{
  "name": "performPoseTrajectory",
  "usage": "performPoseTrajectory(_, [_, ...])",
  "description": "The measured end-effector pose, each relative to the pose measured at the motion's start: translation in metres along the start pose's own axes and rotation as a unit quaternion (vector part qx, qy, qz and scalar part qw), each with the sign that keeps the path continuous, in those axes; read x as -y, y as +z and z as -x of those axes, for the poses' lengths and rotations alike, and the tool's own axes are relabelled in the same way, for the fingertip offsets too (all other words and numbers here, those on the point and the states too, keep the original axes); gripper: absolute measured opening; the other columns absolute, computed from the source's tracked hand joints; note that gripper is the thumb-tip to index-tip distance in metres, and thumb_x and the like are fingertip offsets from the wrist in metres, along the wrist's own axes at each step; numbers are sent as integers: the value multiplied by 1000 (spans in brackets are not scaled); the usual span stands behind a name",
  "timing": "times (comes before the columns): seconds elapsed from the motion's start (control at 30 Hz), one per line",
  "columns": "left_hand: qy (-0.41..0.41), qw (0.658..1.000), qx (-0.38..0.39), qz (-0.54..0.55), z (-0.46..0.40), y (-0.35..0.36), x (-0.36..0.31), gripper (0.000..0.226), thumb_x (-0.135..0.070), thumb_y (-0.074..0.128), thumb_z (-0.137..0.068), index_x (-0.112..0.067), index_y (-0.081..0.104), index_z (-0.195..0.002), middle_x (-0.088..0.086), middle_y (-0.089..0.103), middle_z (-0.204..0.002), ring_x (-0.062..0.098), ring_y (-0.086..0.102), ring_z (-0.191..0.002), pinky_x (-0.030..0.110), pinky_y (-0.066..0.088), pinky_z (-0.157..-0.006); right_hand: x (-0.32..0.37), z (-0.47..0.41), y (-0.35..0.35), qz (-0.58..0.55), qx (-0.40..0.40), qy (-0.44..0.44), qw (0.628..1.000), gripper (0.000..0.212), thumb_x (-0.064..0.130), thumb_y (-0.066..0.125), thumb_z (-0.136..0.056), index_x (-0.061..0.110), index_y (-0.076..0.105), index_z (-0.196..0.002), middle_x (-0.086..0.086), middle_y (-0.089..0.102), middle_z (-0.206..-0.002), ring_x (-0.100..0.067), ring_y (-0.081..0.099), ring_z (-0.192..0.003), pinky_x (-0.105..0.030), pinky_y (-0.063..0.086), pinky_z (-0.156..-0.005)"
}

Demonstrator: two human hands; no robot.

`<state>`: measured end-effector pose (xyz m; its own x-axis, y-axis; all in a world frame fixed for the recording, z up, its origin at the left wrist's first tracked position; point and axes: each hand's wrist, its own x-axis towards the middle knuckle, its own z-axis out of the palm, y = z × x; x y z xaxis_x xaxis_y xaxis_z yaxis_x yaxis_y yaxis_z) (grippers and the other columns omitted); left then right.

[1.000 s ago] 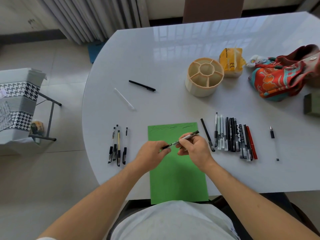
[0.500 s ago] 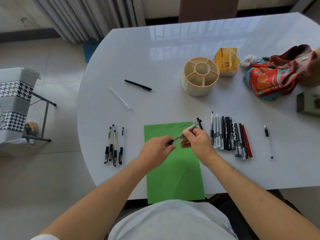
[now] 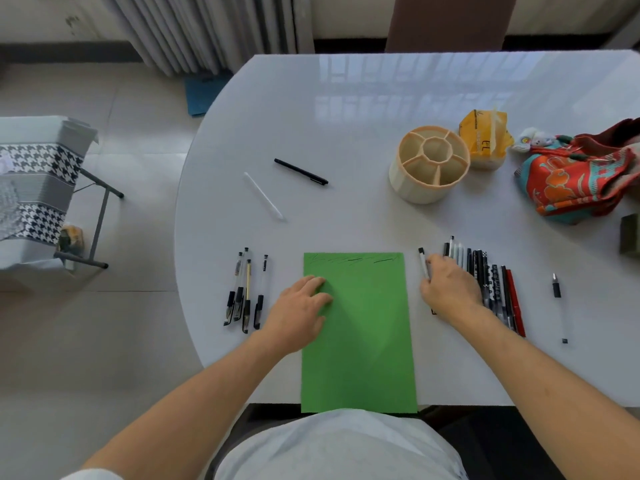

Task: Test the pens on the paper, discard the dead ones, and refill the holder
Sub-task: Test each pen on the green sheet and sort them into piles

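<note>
Holding a white pen with a black cap (image 3: pixel 423 263) in my right hand (image 3: pixel 450 289), fingers curling round its lower end, cap end pointing away from me; the pen is lying just right of the green paper (image 3: pixel 360 341) and just left of the pen row (image 3: pixel 491 282). That row is sitting side by side on the white table (image 3: pixel 346 133), black and white barrels with a red one at its right edge, and my right hand is covering part of its left side. I'm resting my left hand (image 3: pixel 299 311) flat on the paper's left edge, fingers relaxed and spread, gripping nothing. The paper is lying in front of me, its near end overhanging the table edge, and is showing a few dark scribble strokes (image 3: pixel 356 259) along its far edge. Left of the paper, four clear gel pens (image 3: pixel 244 289) are lying as a group, apart from my left hand. The beige round holder (image 3: pixel 429 164) is standing well beyond the pen row, its compartments showing nothing inside. Further left on the table, a black pen (image 3: pixel 300 171) and a clear tube (image 3: pixel 263 195) are lying separately. One more pen with a black cap (image 3: pixel 557 299) is lying alone right of the row. A yellow packet (image 3: pixel 483 140) is sitting behind the holder, and a red patterned cloth bag (image 3: pixel 578 178) is sitting at the right edge.
</note>
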<state>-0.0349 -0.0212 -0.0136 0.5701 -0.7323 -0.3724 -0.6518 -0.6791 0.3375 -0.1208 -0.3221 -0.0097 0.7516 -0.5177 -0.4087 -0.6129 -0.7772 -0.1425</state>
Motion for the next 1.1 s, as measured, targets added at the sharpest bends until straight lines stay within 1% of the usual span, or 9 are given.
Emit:
performPoseTrajectory(0.07, [5,1000,4,6,0,-2,4,48,-24,57,-93,-29,52,-140,2,31,-159,24,22,-149,49,21,-122,15,-9,-8,14,-26,-13,999,26,21,52,-95,14,55,-120,-9,58,-112,-24,54,-78,-33,41,-64])
performPoseTrajectory(0.13, [14,1000,4,8,0,-4,8,48,-23,57,-93,-30,51,-140,2,31,-160,25,23,-149,48,17,-122,44,-26,-19,-9,-47,-49,998,36,26,53,-95,15,56,-129,-9,58,-122,-27,59,-91,-37,50,-74])
performPoseTrajectory(0.27, [33,999,-4,2,0,-6,14,48,-24,56,-92,-31,52,-140,3,33,-159,25,25,-147,48,18,-121,124,-77,-39,-82,-75,-138,984,39,26,53,-95,15,61,-132,-8,64,-127,-28,62,-110,-39,52,-90])
performPoseTrajectory(0.43, [52,999,-5,8,2,-5,20,54,-18,54,-89,-32,51,-142,5,31,-160,28,24,-148,49,17,-122,223,-136,-36,-84,-64,-184,977,42,20,48,-96,20,57,-137,-9,59,-135,-33,59,-119,-40,48,-92])
performPoseTrajectory(0.57, [54,998,-17,18,2,-4,21,55,-14,52,-91,-31,50,-142,6,31,-160,28,23,-148,48,14,-121,257,-163,-21,-12,-34,-167,985,37,18,44,-99,16,53,-135,-13,50,-134,-38,56,-115,-43,50,-93])
performPoseTrajectory(0.67, [46,998,-22,27,2,-3,21,55,-13,52,-89,-30,52,-142,5,31,-160,27,22,-149,47,14,-121,257,-166,-13,41,-29,-166,985,28,14,41,-100,14,53,-125,-15,50,-127,-39,58,-107,-41,48,-86])
performPoseTrajectory(0.8, [45,998,-17,31,0,-2,19,55,-14,51,-87,-29,54,-140,5,33,-159,27,23,-148,47,18,-121,241,-148,-13,-2,8,-148,989,23,19,51,-93,12,56,-114,-12,59,-115,-35,61,-98,-39,53,-81])
performPoseTrajectory(0.97, [53,998,6,14,-4,-5,21,52,-18,53,-86,-28,57,-136,5,38,-154,27,27,-144,45,25,-120,184,-100,-17,-244,23,-63,967,15,26,65,-79,19,54,-88,1,61,-85,-19,62,-74,-33,50,-58])
performPoseTrajectory(1.1, [34,998,29,44,-14,-17,16,33,-31,55,-92,-27,66,-123,-1,49,-142,19,39,-134,42,32,-117,124,-50,-11,-411,31,11,911,10,17,63,-76,17,59,-85,-9,69,-79,-26,71,-61,-38,58,-56])
